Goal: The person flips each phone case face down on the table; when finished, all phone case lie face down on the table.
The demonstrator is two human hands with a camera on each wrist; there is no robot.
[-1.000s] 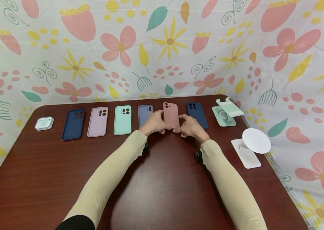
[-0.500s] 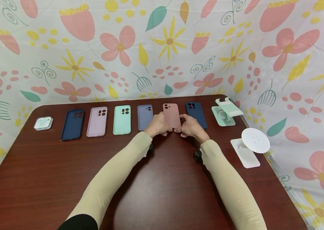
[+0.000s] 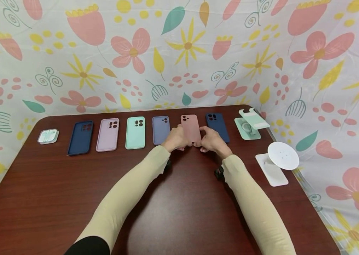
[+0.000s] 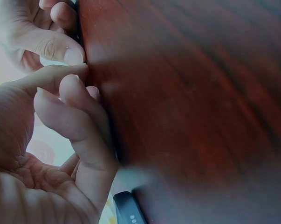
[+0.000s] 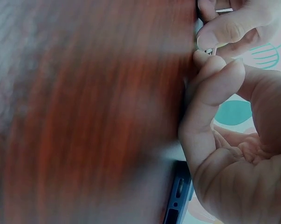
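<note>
Dusty-pink soft silicone phone case [image 3: 191, 128] on dark wooden table [image 3: 179, 198], in row between slate-blue case [image 3: 161, 129] and navy case [image 3: 217, 126]. Left hand [image 3: 175, 139] and right hand [image 3: 210, 139] pinch its lower corners. Looks light, bendy, grippy; best held by side edges.

Close up, the left hand [image 4: 47, 154] curls its fingers [image 4: 79, 126] against the blurred reddish tabletop [image 4: 196, 102]; the right hand [image 4: 37, 32] nearly meets them.

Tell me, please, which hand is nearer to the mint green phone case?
Left. The left hand grips the pink case, two places right of the mint green phone case; the right hand lies farther right.
</note>
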